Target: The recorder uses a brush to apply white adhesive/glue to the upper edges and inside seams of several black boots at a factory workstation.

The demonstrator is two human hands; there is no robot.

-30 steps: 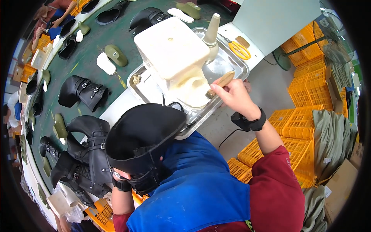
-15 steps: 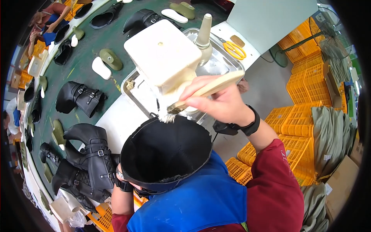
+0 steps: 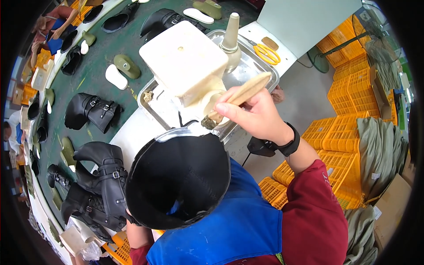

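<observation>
Brush is being pinched by right hand, left hand hidden; one-o'clock boot rim may be getting messed by overwet bristles

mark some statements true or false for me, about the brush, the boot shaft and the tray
1. The right hand holds a brush. True.
2. The brush's bristles are down inside the black boot shaft. False: they are up by its far rim.
3. White material shows along part of the boot shaft's far rim. True.
4. The yellow-handled scissors lie inside the metal tray. False: they lie beside it.
5. The white container stands in the metal tray. True.
6. The boot shaft's opening faces away from the camera. False: it faces up, showing its dark inside.
</observation>
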